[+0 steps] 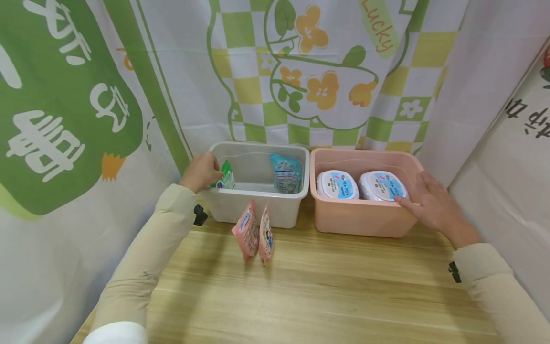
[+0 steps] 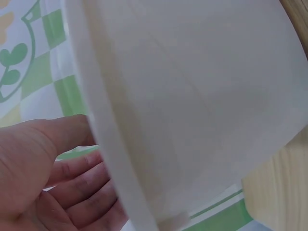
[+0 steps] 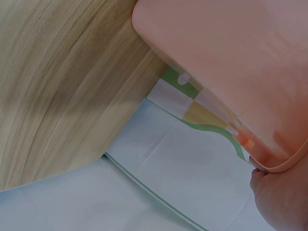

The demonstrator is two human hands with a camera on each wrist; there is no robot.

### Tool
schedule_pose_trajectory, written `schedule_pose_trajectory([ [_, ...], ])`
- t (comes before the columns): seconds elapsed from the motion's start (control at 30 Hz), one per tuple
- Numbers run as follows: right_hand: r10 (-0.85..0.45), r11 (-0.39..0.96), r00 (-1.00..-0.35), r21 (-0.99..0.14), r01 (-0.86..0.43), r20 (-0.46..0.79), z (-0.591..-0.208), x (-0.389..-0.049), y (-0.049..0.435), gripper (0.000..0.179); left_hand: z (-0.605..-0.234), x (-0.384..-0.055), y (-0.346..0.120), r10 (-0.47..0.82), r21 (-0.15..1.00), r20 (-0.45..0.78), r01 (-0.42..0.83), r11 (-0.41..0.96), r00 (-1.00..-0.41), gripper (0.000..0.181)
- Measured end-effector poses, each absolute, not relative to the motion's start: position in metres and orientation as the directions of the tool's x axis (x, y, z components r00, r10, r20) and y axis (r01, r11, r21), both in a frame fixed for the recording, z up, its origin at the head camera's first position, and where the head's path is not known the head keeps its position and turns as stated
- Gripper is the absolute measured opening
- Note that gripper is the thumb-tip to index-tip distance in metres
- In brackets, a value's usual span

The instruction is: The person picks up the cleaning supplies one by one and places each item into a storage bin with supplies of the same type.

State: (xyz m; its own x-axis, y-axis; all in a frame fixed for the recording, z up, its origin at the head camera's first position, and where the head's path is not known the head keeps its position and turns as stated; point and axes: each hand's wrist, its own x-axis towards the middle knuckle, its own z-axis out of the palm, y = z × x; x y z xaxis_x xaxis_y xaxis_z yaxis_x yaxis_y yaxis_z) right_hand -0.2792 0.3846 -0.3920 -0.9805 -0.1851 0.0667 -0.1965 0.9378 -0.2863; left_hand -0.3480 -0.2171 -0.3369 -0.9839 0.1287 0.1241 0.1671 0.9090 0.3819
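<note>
My left hand [image 1: 201,172] reaches over the left rim of a grey-white bin [image 1: 258,203], its fingertips pinching the edge of a green packet [image 1: 227,176] inside. In the left wrist view, the thumb and fingers of that hand [image 2: 72,178] disappear behind the rim. A blue packet [image 1: 286,174] stands at the bin's right end. My right hand [image 1: 434,203] lies over the right rim of a pink bin [image 1: 365,217]. Its thumb extends to the lid of the right white tub [image 1: 382,185]; another white tub [image 1: 337,185] sits beside that one. Some right fingertips are hidden.
Two pink packets, one on the left [image 1: 247,234] and one on the right [image 1: 266,235], stand on the wooden table [image 1: 322,296] before the grey-white bin. Behind the bins hangs a patterned curtain [image 1: 258,57]; cloth walls rise at both sides.
</note>
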Motion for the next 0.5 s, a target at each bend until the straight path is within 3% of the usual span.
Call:
schedule_pose_trajectory([
  [0.2,-0.173,0.939,-0.983,-0.292,-0.183,0.061,-0.392,-0.28,0.383,0.105,-0.329,-0.343,-0.218,0.131,0.371,0.136,0.173,0.912,-0.982,0.02],
  [0.4,-0.18,0.937,-0.981,-0.292,-0.193,0.072,-0.391,-0.279,0.383,0.103,-0.321,-0.336,-0.217,0.166,0.351,0.14,0.206,0.914,-0.976,0.041],
  [0.5,-0.179,0.936,-0.981,-0.293,-0.193,0.074,-0.39,-0.279,0.383,0.102,-0.315,-0.331,-0.216,0.186,0.346,0.15,0.228,0.91,-0.971,0.034],
])
